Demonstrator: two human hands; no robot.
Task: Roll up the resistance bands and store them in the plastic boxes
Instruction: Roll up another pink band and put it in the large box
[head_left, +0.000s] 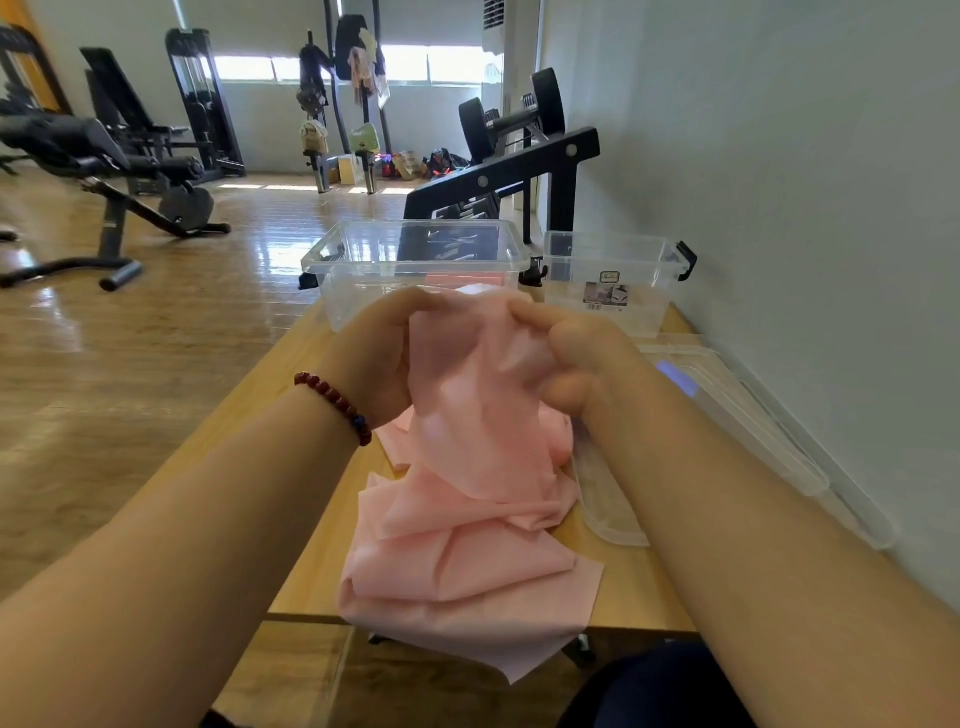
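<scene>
A pink resistance band (467, 519) hangs from both my hands and piles in loose folds on the wooden table (639, 592), its lower end drooping over the near edge. My left hand (374, 353) pinches the band's upper left edge. My right hand (576, 358) grips the upper right edge with curled fingers. Behind my hands stand two clear plastic boxes: a large one (363, 270) with something pink inside, and a smaller one (613, 275) to its right with black latches.
Two clear lids (753, 431) lie along the table's right side by the wall. A black dumbbell rack (519, 166) stands behind the boxes. Weight benches (104, 156) and machines fill the wooden floor at left.
</scene>
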